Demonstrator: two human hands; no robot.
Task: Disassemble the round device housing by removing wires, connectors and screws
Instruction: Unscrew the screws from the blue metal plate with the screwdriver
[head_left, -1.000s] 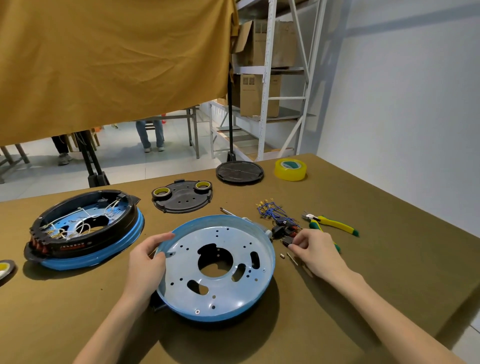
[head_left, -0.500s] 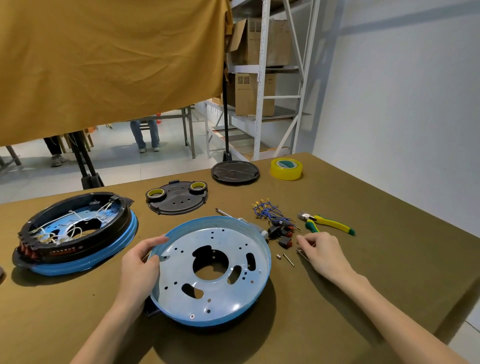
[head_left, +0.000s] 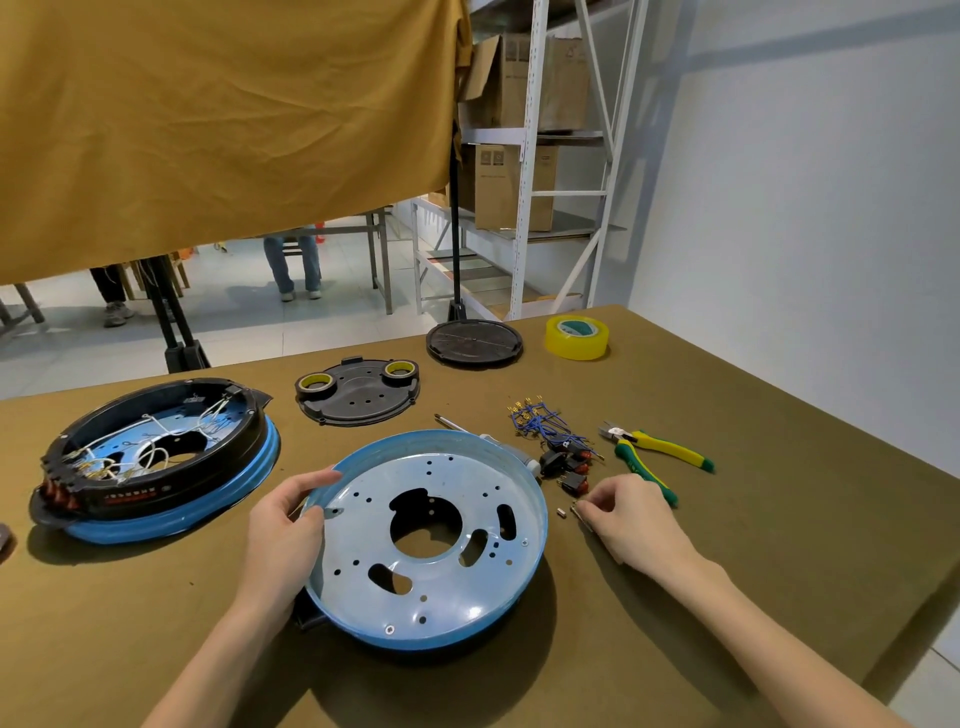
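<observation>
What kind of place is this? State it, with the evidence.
Likely a workshop or storeroom: a metal shelving rack holding cardboard boxes, and a cloth-covered worktable with pliers and a stripped blue housing.

Single head-worn wide-angle view, aimed forward and downward from above the near edge of the olive-brown felt tabletop (head_left: 727, 519); both forearms enter from the bottom, close to the lens.

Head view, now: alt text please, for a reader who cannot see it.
A left hand grips the rim of an emptied blue round housing on a brown table, while the right hand pinches a small screw beside removed wires, switches and pliers.
</observation>
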